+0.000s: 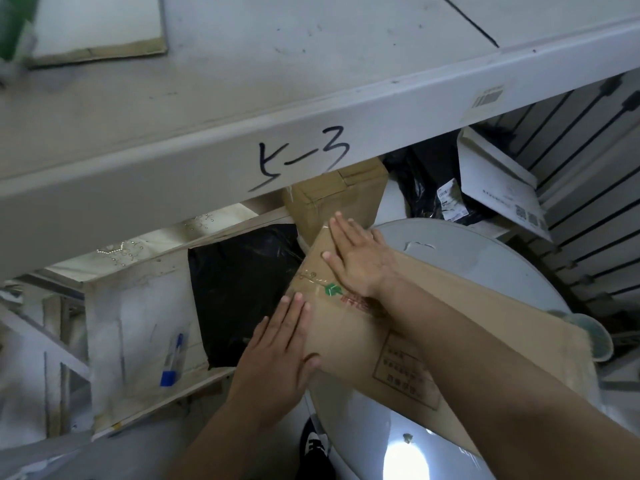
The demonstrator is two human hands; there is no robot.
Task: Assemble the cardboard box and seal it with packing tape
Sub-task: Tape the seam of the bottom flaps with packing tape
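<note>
Cardboard box (pixel 349 336) is laid across the round grey table (pixel 471 258), with its taped end set right at the table's left edge. Left hand (pixel 277 351) is held flat against that end, fingers (pixel 294 308) straight and kept together, thumb tucked at the lower edge. Right hand (pixel 358 259) is laid flat on top, fingers (pixel 343 230) slightly spread, beside a shiny strip of clear tape (pixel 313 280). Off past that edge, a black bag (pixel 239 282) and a blue pen (pixel 173 356) can be seen under a shelf (pixel 207 150) that's been scribbled on in marker.
</note>
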